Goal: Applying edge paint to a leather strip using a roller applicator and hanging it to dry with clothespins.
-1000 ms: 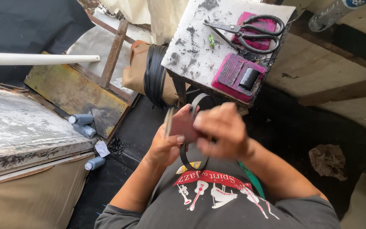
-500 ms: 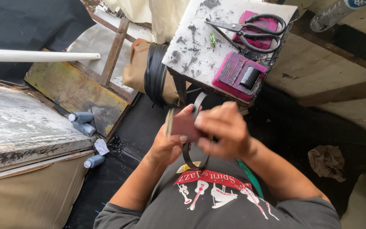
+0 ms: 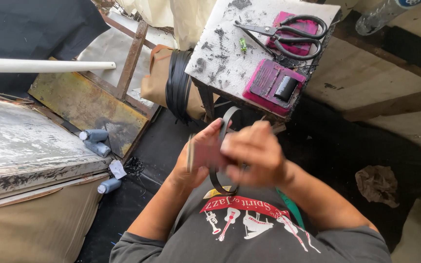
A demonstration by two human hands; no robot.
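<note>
Both hands working a black strap loop in front of the chest

Left hand (image 3: pixel 198 158) clamps a flat reddish piece (image 3: pixel 201 152) w/ black strap (image 3: pixel 220 146); right hand (image 3: pixel 254 153) pinches strap, blurred. I'd keep the loop taut & flat. Scissors (image 3: pixel 283 35) on small table (image 3: pixel 220 48)

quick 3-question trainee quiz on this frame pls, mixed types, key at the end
1. True or false: the scissors lie on the floor.
2. What loops between the left hand and right hand? A) black strap B) white pipe C) grey bottle
3. What colour is the flat case on the small table, nearest the hands?

Key: 1 false, they lie on the table. 2 A, the black strap. 3 pink.
</note>
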